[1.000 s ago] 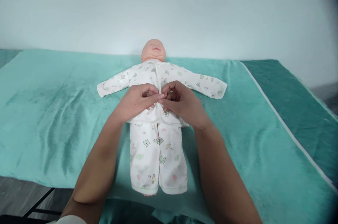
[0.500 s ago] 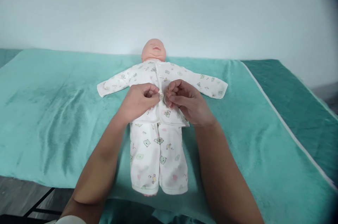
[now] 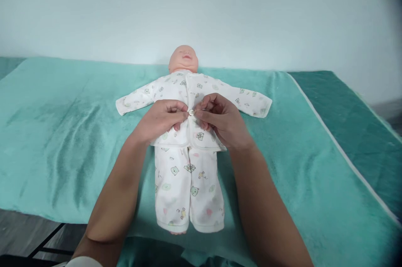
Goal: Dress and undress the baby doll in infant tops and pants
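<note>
Button Between Fingertips on Doll's Jacket

A button [image 3: 191,112] on the front of a white printed jacket [image 3: 194,87] shows between two bare hands as a doll [image 3: 184,58] lies face up, its head near a pale wall [image 3: 201,11]. Around it spreads a teal sheet [image 3: 78,133], creased on the left, with a white stripe [image 3: 339,149] and a darker green strip at right. Matching trousers [image 3: 188,191] cover the legs; toes peep from one hem. At lower left, a black bar [image 3: 47,239] crosses above grey floor [image 3: 19,233]. Only the hands stand in the way, masking parts of the jacket's middle.

Both forearms reach up from the bottom edge, one on each side of the trousers, wrists angled inward. The left hand [image 3: 161,118] pinches the jacket front between thumb and forefinger, right beside the button. The right hand [image 3: 229,120] is curled, its thumb tip at the button's other side; whether it grips the rim or cloth cannot be told. The doll's sleeves stretch outward beyond both hands, its head lies farther off and its trousers nearer the camera.
</note>
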Motion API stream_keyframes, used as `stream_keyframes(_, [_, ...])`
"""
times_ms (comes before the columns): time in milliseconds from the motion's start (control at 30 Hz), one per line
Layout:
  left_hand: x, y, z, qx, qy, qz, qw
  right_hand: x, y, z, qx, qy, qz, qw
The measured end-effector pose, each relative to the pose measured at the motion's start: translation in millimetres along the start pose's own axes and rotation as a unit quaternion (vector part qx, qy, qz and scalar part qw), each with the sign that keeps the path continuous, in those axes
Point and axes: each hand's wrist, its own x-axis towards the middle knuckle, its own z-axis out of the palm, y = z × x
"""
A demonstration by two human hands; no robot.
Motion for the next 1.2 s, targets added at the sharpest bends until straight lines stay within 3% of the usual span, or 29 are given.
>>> stream_keyframes(167, [1, -3, 3.2, 0.008, 0.008, 0.029, 1.0, -1, -1, -1, 0.004, -0.006, -0.002, 1.0])
stream_keyframes(333, [3, -7, 8.6, -0.022, 0.06, 0.074, 0.995, 0, -1, 0, 0.013, -0.014, -0.011, 1.0])
stream_keyframes(700, [6, -17, 4.4, -0.005, 0.022, 0.103, 0.994, 4, 5, 2, 0.039, 0.063, -0.01, 0.997])
stream_keyframes(833, [6, -16, 4.9, 0.036, 0.032, 0.151, 0.987, 4, 5, 2, 0.029, 0.07, -0.003, 0.997])
stream_keyframes(933, [6, -17, 4.9, 0.145, 0.072, 0.231, 0.959, 3, 3, 3, 0.024, 0.073, -0.001, 0.997])
stream_keyframes(1033, [8, -20, 5.1, 0.258, 0.117, 0.315, 0.906, 2, 1, 6, 0.013, 0.077, 0.004, 0.997])
stream_keyframes(1200, [11, -27, 5.7, 0.316, 0.17, 0.374, 0.855, 1, 4, 9, -0.02, 0.103, -0.021, 0.994])
